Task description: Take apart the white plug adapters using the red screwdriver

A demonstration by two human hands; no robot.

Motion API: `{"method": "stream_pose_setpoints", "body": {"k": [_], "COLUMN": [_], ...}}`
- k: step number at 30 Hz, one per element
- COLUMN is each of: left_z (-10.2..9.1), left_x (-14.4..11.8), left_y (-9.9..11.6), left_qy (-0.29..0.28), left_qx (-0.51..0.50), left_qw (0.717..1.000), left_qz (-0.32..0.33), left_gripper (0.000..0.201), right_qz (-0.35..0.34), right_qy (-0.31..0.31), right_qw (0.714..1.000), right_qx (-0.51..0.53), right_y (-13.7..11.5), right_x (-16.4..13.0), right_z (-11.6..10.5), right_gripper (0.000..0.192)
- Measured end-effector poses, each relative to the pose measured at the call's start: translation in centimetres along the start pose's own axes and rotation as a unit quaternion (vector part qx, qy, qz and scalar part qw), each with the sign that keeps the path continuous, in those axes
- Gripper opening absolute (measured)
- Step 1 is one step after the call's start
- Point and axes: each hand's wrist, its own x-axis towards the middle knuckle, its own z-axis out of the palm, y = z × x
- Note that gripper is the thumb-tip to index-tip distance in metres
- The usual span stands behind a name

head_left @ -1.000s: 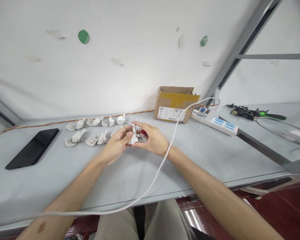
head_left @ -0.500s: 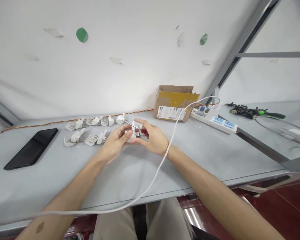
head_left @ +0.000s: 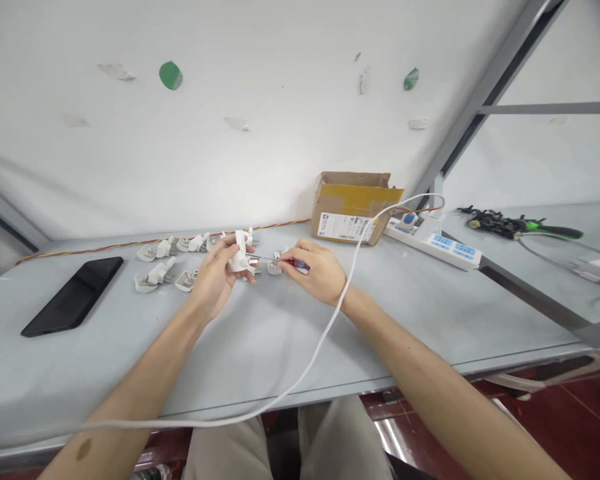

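My left hand (head_left: 219,272) is closed around a white plug (head_left: 239,253), held up above the tabletop. In my right hand (head_left: 319,270) is a screwdriver (head_left: 300,265) with a red handle, its thin shaft pointing left at the plug. Whether the tip sits in a screw is too small to tell. Beneath the shaft lies an opened white plug piece (head_left: 273,267) with metal parts inside. More opened white plugs (head_left: 155,277) lie in two rows left of my hands, some of them partly hidden by my left hand.
A black phone (head_left: 73,297) lies at the left. Behind my right hand stands an open cardboard box (head_left: 355,207), with a white power strip (head_left: 440,245) beside it. A white cable (head_left: 325,340) crosses in front of my right wrist. Black clips (head_left: 500,222) lie far right.
My left hand has moved left with the plug and turned it more upright. The right hand has drawn slightly right with the screwdriver, uncovering the plug piece between the hands.
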Motion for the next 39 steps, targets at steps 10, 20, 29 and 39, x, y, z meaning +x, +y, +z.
{"method": "stream_pose_setpoints", "body": {"k": [10, 20, 29, 39], "left_z": [-0.1, -0.2, 0.2, 0.0], "left_x": [0.3, 0.3, -0.2, 0.2], "left_y": [-0.4, -0.5, -0.4, -0.8], "left_qy": [0.022, 0.022, 0.006, 0.03], "left_qx": [0.051, 0.059, 0.157, 0.18], "left_qw": [0.998, 0.998, 0.987, 0.983], "left_qz": [-0.008, -0.007, -0.029, 0.003], "left_gripper": [0.022, 0.021, 0.034, 0.034], "right_qz": [-0.013, -0.03, -0.027, 0.041], "right_qy": [0.014, 0.01, 0.01, -0.015], "right_qw": [1.0, 0.999, 0.999, 0.999], "right_qx": [0.019, 0.027, -0.018, -0.029], "right_y": [-0.7, -0.4, -0.5, -0.5], "right_x": [0.1, 0.0, 0.0, 0.0], "right_z": [-0.3, -0.2, 0.0, 0.7], "right_gripper": [0.014, 0.013, 0.013, 0.021]}}
